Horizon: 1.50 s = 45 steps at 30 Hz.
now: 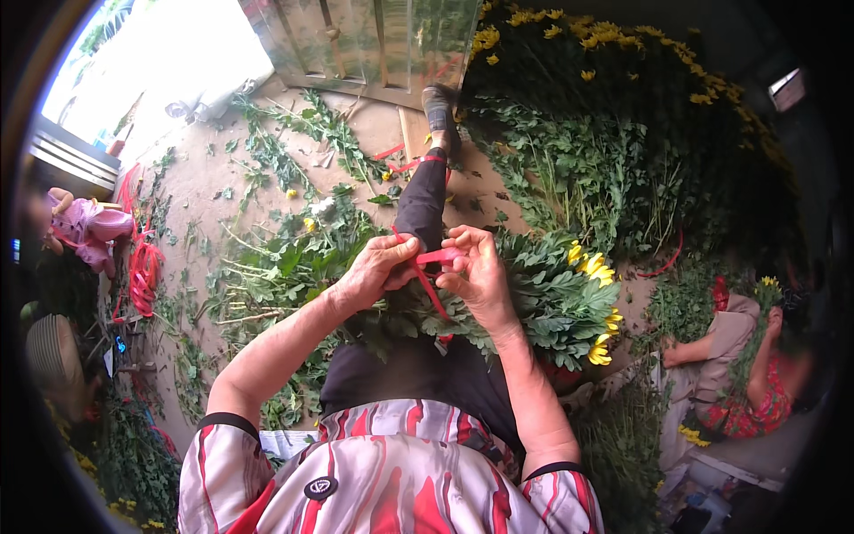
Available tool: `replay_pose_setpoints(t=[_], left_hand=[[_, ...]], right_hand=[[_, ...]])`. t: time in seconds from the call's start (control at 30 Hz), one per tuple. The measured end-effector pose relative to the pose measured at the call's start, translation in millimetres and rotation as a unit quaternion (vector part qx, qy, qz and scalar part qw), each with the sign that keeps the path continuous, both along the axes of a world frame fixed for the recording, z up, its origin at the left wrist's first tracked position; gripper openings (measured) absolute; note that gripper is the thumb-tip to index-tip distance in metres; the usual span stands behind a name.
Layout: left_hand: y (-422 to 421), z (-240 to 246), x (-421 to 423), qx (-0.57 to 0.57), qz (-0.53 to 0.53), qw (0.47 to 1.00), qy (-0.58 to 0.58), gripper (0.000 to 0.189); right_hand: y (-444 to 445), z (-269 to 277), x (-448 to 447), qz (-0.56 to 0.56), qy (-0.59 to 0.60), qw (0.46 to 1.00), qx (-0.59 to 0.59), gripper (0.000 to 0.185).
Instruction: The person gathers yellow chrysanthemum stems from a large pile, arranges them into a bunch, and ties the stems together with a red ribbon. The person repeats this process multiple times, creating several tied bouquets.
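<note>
A bundle of yellow chrysanthemums (547,300) lies across my lap, its blooms to the right and its cut stems to the left. Above the bundle, my left hand (390,263) pinches a red plastic ribbon (430,290) between thumb and fingers. Close to its right, my right hand (477,274) holds a looped part of the same ribbon with bent fingers. The ribbon crosses over itself between the hands, and one end hangs down over the leaves. More red ribbon is looped around my lower leg (427,160).
Leafy stems (267,153) are strewn on the floor. A large heap of yellow chrysanthemums (600,147) fills the upper right. Red ribbon (143,274) hangs at left. One person (747,387) sits at right with flowers; others are at left. A wooden panel (360,47) stands ahead.
</note>
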<state>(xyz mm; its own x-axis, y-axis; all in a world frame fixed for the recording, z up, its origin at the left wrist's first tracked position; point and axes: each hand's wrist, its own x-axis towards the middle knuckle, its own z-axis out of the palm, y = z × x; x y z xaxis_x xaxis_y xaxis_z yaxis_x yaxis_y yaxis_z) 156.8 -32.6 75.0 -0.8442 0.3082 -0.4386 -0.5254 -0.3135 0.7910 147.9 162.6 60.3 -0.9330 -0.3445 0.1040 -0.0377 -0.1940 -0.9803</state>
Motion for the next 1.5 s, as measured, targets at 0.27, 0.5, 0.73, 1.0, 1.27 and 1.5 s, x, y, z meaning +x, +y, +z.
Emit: replay_pose_setpoints(t=[0.27,0.5,0.73,1.0,1.27,1.5], left_hand=[[6.1,-10.2,-1.0,0.014,0.029,0.999,0.015,0.029],[13.6,-1.1,-3.9,-0.038,-0.026,0.985,0.164,0.029],[12.7,17.8,-18.0,-0.070,-0.169,0.971,0.156,0.036],[-11.3,1.5,-26.4,-0.065,-0.147,0.985,0.063,0.028],[-27.9,8.4,-15.9,0.016,-0.139,0.987,0.081,0.014],[0.9,5.3,-11.7,-0.359,-0.007,0.812,0.461,0.015]], right_hand=[[-4.9,26.1,4.2,-0.014,0.082,0.974,0.209,0.047],[-0.8,9.1,-0.4,-0.006,-0.089,0.986,-0.143,0.011],[10.1,10.1,-2.9,-0.004,-0.113,0.958,-0.263,0.014],[2.5,12.7,-5.2,-0.034,-0.077,0.991,-0.104,0.020],[2.1,9.3,-13.9,0.101,0.011,0.983,0.155,0.006],[-0.6,17.3,-14.2,0.063,-0.136,0.989,-0.020,0.015]])
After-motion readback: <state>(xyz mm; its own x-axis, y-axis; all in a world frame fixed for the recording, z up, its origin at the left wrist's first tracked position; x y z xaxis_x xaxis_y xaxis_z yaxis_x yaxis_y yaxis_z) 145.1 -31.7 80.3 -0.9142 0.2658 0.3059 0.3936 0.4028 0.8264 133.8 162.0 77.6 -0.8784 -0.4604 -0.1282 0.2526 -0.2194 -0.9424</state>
